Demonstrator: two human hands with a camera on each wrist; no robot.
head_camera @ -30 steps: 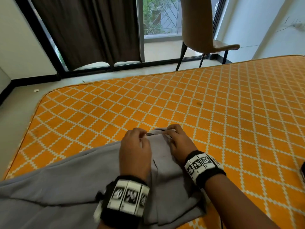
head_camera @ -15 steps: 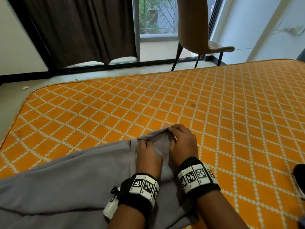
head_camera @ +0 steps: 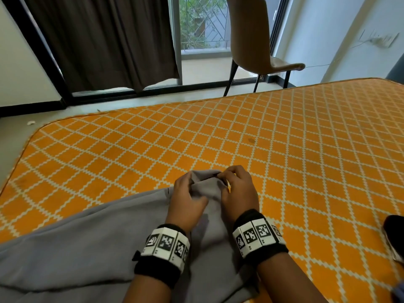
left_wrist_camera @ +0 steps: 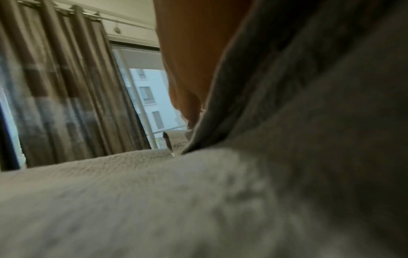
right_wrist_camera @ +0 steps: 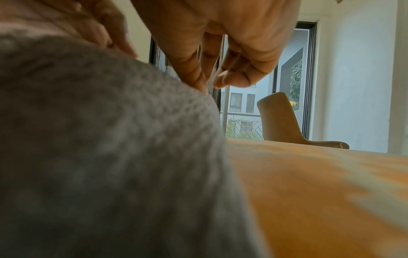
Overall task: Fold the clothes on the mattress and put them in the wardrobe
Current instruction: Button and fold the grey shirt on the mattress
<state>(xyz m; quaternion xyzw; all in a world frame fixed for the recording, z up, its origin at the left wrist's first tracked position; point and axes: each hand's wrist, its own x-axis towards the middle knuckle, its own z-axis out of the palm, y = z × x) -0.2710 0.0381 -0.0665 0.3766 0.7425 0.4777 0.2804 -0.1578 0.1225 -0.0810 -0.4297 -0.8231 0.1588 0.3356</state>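
Note:
A grey garment lies spread on the near part of the orange diamond-patterned mattress, running off to the left. Its far corner is bunched up between my two hands. My left hand holds the fabric from the left, thumb over the fold. My right hand pinches the top edge of the same corner with curled fingers. In the left wrist view the grey cloth fills the frame under my fingers. In the right wrist view my fingertips touch the grey fabric.
A tan chair stands on the floor beyond the mattress, beside dark curtains and a glass door. A dark object lies at the mattress's right edge. The mattress's far and right parts show only the orange cover.
Both hands have shifted slightly forward and lifted the garment's corner into a raised bunch. The left hand moved closer to the right hand along the top edge.

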